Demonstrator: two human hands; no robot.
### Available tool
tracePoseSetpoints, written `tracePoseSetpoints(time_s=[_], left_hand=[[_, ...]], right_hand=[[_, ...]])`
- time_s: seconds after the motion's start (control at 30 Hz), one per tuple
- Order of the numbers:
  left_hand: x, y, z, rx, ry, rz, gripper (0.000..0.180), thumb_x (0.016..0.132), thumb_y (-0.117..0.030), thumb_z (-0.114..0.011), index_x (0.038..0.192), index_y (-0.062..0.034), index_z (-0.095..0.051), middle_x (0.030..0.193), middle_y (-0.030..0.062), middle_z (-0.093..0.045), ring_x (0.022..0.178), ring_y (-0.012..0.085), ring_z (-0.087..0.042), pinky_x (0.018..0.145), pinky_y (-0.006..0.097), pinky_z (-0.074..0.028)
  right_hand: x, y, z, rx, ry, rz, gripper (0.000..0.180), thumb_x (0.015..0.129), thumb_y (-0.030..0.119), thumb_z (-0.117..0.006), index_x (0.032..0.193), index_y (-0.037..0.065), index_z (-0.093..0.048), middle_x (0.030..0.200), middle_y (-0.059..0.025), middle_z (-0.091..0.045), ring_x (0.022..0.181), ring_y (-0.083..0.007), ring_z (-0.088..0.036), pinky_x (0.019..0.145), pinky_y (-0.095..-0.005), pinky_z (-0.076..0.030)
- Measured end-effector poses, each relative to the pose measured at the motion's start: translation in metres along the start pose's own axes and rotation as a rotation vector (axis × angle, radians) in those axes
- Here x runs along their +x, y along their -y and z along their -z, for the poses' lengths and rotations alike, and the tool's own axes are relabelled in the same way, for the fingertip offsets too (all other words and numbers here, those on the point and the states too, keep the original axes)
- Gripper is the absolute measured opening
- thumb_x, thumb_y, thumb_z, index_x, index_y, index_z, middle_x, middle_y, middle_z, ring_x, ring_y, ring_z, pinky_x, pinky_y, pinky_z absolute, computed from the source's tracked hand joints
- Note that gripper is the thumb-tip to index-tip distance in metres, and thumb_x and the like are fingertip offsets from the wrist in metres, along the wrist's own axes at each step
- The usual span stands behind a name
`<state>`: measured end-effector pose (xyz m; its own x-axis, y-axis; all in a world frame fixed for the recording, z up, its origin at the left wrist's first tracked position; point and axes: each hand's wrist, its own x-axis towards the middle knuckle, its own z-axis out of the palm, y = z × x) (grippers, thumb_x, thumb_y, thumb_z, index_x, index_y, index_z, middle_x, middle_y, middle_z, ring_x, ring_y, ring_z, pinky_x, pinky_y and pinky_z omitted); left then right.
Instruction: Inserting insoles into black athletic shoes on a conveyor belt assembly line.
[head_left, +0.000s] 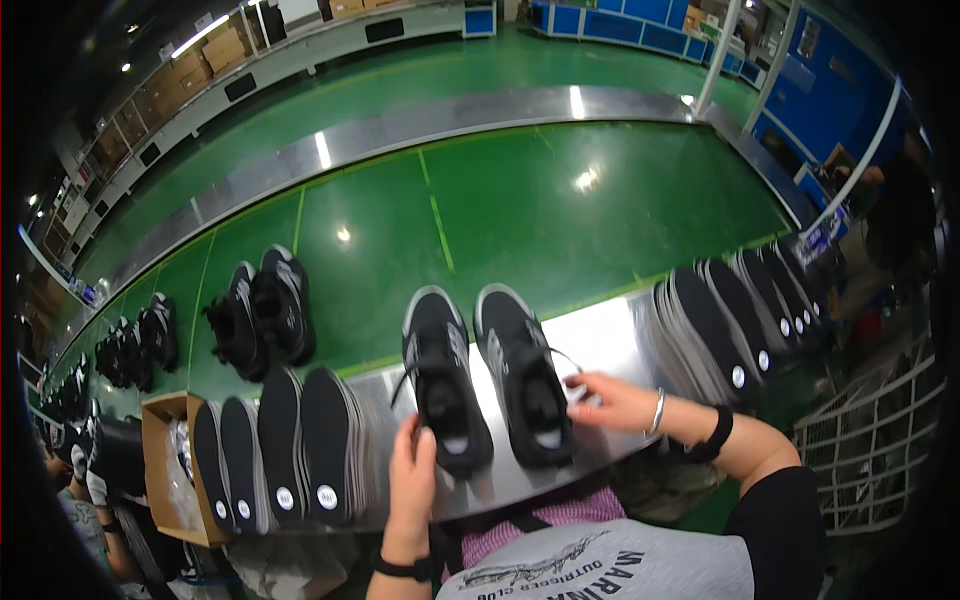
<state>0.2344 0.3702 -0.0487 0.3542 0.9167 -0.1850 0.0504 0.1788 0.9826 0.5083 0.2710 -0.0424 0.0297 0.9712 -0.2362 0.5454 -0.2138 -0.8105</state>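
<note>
Side by side on the metal ledge in front of me stand two black sneakers with grey toe edges, the left sneaker (446, 385) and the right sneaker (524, 385). Their toes point away, and a pale patch shows inside each opening. Loose laces stick out at the sides. My left hand (410, 478) is upright beside the left sneaker's heel, fingers extended, gripping nothing. At the right sneaker's collar is my right hand (612, 402), thumb and forefinger apart near the lace end; whether it touches the shoe is hard to tell.
Stacks of black insoles (305, 450) lie left of the sneakers, beside an open cardboard box (165, 405). More insole stacks (715, 315) lie right. Other sneakers (262, 310) rest on the green belt (600, 200). A white mesh basket (870, 450) stands right; another person's gloved hand (95, 487) is far left.
</note>
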Motion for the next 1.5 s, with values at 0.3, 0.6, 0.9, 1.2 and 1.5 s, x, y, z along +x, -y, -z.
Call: tracePoseSetpoints(time_s=[0.3, 0.6, 0.9, 1.2, 1.5], left_hand=[[-0.002, 0.023, 0.014, -0.160, 0.005, 0.264, 0.062, 0.080, -0.015, -0.056, 0.127, 0.0071, -0.023, 0.127, 0.0218, -0.034, 0.118, 0.0264, -0.036, 0.097, 0.033, -0.029], [0.004, 0.002, -0.002, -0.225, 0.114, 0.303, 0.072, 0.072, -0.008, -0.050, 0.133, -0.0001, -0.012, 0.119, 0.0136, -0.041, 0.104, 0.0211, -0.046, 0.086, 0.030, -0.039], [0.007, -0.024, -0.007, -0.069, -0.140, 0.046, 0.056, 0.074, -0.031, -0.055, 0.123, -0.0085, -0.040, 0.116, 0.0068, -0.048, 0.107, 0.0178, -0.045, 0.082, 0.036, -0.038], [-0.001, -0.002, -0.036, 0.957, -0.406, -0.733, 0.019, 0.068, -0.008, -0.061, 0.084, -0.0026, -0.052, 0.120, 0.0198, -0.041, 0.106, 0.0348, -0.042, 0.088, 0.039, -0.034], [-0.018, -0.027, -0.110, 0.786, -0.020, -0.818, 0.057, 0.061, -0.008, -0.062, 0.114, 0.0005, -0.043, 0.115, 0.0172, -0.046, 0.111, 0.0329, -0.040, 0.089, 0.042, -0.031]], right_hand=[[-0.004, 0.042, 0.046, 0.001, 0.480, -0.342, 0.073, 0.079, 0.046, -0.053, 0.126, -0.003, -0.028, 0.119, -0.0246, -0.041, 0.098, -0.0303, -0.052, 0.084, -0.0347, -0.041], [0.037, 0.040, -0.006, -0.444, -0.111, 0.164, 0.069, 0.058, 0.026, -0.064, 0.115, -0.001, -0.035, 0.120, -0.0286, -0.036, 0.096, -0.0414, -0.048, 0.082, -0.0430, -0.042], [0.037, 0.036, -0.007, -0.665, -0.415, 0.348, 0.026, 0.068, 0.016, -0.055, 0.092, 0.008, -0.048, 0.085, -0.0082, -0.056, 0.078, -0.0260, -0.055, 0.059, -0.0393, -0.046], [0.016, 0.017, -0.012, -0.419, -0.381, 0.281, 0.055, 0.061, 0.010, -0.063, 0.111, 0.008, -0.040, 0.103, -0.0131, -0.052, 0.096, -0.0312, -0.049, 0.079, -0.0386, -0.043], [0.021, 0.016, -0.005, -0.371, -0.339, 0.284, 0.057, 0.061, 0.010, -0.064, 0.112, 0.009, -0.037, 0.100, -0.0137, -0.053, 0.092, -0.0319, -0.051, 0.076, -0.0406, -0.043]])
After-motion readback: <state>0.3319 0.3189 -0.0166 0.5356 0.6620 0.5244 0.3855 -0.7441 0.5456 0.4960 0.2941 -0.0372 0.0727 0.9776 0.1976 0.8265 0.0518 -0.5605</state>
